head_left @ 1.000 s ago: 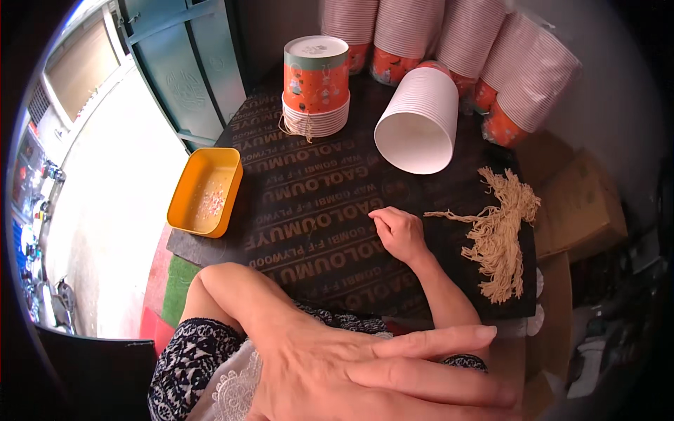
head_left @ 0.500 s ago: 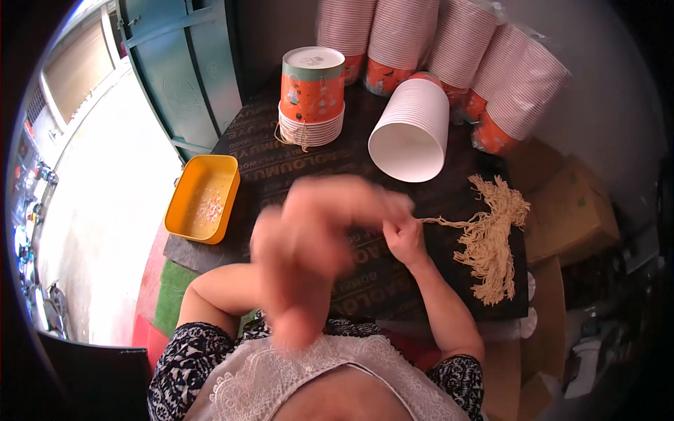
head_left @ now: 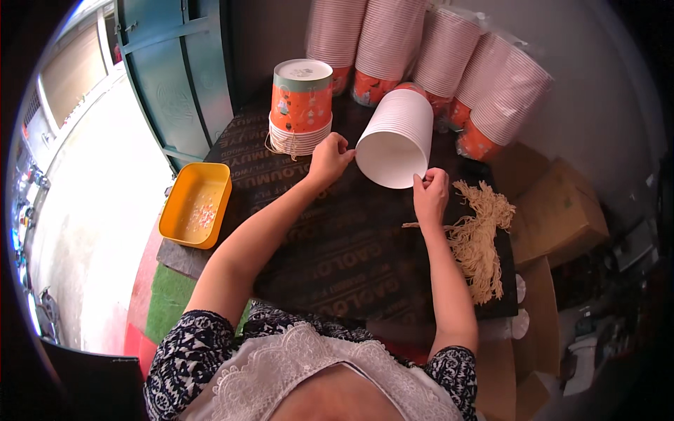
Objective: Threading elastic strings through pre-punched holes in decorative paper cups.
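Observation:
A nested stack of white paper buckets lies on its side, its round mouth toward me. At the left edge of the front bucket's rim, my left hand has its fingers pinched together. My right hand pinches the rim at its lower right. Left of this stack, orange and green paper buckets stand upside down, with beige string hanging about their white rims. Beside my right wrist lies a bundle of beige strings, one loose end sticking out to the left under the wrist.
Several plastic-wrapped stacks of paper buckets line the back of the black table. A yellow tub with small colourful bits sits at the left edge. Cardboard boxes stand on the right, and a green metal door stands at the back left.
Both hands have moved away from the loose string end, which now lies on the table. They have reached forward and apart to the rim of the lying bucket stack.

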### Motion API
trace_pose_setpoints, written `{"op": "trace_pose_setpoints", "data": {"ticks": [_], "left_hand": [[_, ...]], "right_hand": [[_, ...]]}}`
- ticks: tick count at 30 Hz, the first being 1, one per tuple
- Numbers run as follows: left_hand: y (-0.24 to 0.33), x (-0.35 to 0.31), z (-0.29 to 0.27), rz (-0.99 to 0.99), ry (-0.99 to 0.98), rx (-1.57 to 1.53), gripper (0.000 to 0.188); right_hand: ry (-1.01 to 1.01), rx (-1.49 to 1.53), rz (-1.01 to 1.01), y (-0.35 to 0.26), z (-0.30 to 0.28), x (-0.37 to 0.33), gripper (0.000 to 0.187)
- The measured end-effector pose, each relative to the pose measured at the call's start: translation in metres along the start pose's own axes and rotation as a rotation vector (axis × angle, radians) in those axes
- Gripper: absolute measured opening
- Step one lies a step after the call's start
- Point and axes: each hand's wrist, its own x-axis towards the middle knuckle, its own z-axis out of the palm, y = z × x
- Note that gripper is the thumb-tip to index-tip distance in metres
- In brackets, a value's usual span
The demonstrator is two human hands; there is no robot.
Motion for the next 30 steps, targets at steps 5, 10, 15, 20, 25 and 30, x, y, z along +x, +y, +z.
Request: {"op": "trace_pose_setpoints", "data": {"ticks": [5,10,15,20,25,30], "left_hand": [[-0.001,0.006,0.025,-0.053,0.062,-0.079,0.025],[0.001,0.004,0.037,-0.106,0.108,-0.081,0.020],[0.005,0.003,0.044,-0.069,0.210,-0.142,0.012],[0.002,0.003,0.038,-0.045,0.145,-0.122,0.011],[0.007,-0.005,0.032,-0.001,0.121,-0.062,0.017],[0.008,-0.013,0.017,0.101,0.051,-0.017,0.030]], "right_hand": [[0.052,0.005,0.014,0.007,0.010,0.003,0.022],[0.076,-0.019,0.035,0.014,0.016,0.007,0.018],[0.135,-0.086,-0.059,0.024,0.023,0.008,0.012],[0.121,-0.072,-0.045,0.022,0.023,0.004,0.010],[0.115,-0.134,-0.098,0.022,0.019,-0.002,0.011],[0.122,-0.112,-0.153,0.010,0.011,-0.009,0.008]]}}
